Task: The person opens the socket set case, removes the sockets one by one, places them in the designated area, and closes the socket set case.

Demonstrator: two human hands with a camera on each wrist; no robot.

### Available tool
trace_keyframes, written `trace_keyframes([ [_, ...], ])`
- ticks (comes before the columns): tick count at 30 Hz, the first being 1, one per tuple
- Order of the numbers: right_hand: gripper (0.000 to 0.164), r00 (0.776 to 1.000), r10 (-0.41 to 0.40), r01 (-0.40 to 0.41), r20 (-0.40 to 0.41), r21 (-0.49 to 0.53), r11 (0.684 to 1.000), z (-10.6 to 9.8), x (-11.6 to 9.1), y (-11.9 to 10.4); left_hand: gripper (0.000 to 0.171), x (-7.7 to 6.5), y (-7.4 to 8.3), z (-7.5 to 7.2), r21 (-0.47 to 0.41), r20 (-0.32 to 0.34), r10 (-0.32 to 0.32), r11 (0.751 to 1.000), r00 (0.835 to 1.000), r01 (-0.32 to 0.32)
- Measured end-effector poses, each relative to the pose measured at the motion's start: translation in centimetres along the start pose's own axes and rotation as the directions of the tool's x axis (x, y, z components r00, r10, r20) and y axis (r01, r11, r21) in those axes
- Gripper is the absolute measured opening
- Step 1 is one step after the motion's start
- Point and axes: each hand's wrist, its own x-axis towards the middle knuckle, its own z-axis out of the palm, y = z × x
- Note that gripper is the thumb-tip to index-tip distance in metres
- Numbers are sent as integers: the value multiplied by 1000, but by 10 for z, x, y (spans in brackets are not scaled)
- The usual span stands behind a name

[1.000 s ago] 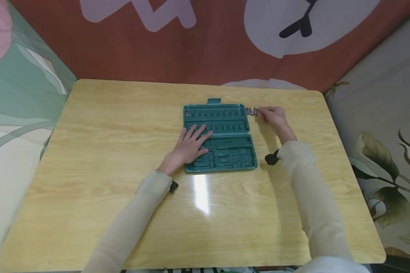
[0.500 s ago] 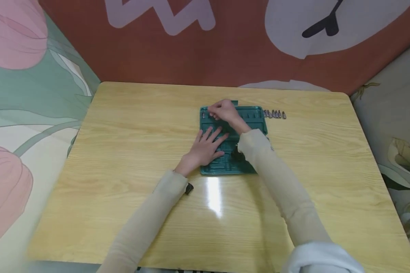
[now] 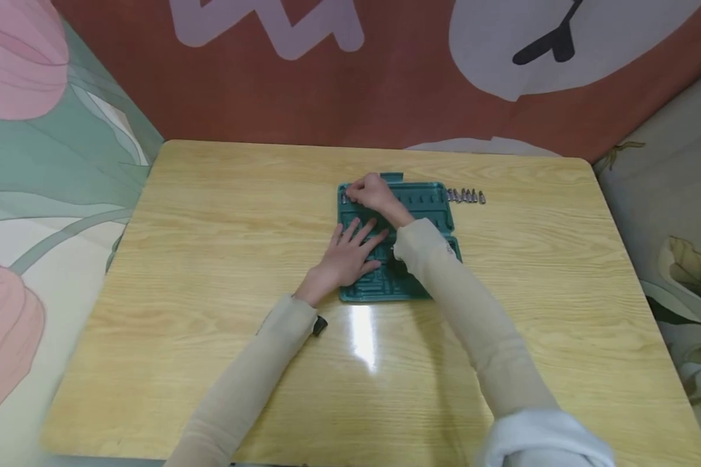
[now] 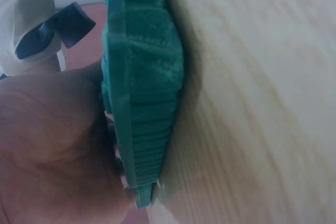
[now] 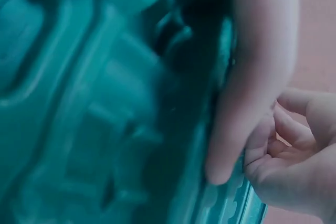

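A teal moulded socket case [image 3: 435,217] lies open and flat on the table. My left hand [image 3: 346,259] rests across its left part, fingers spread and straight. At the upper left slots my right hand [image 3: 374,193] pinches a small metal socket, which its fingertips hide. One socket [image 3: 344,197] shows in the slot just left of them. In the right wrist view the right hand [image 5: 294,161] has its fingers curled together at the case's far side. The left wrist view shows the case's side wall [image 4: 149,77] on the wood, with the left palm [image 4: 52,145] over its edge.
Several small metal sockets [image 3: 466,196] stand in a row on the table [image 3: 210,259], right beside the case's upper right edge. The latch tab [image 3: 392,176] sticks out at the back. A red patterned wall covering [image 3: 327,97] hangs behind the table.
My right hand has moved left from the socket row to the case's upper left slots, then shifted slightly there. The left hand stays on the case. The head view has also shifted.
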Motion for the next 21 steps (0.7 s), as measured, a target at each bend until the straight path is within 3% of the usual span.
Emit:
trace_keyframes([
  [4, 31, 998, 30, -33, 46, 66, 997, -1, 1, -2, 62, -1, -1, 0, 1, -7, 3, 1000, 1000, -3],
  [9, 31, 996, 83, -88, 37, 128, 988, -2, 0, -6, 62, -1, -2, -1, -11, -11, 7, 1000, 1000, -7],
  [21, 27, 993, 120, -119, 2, 139, 983, 2, -1, -7, 62, -1, 0, -2, -8, -1, 13, 1000, 1000, -13],
])
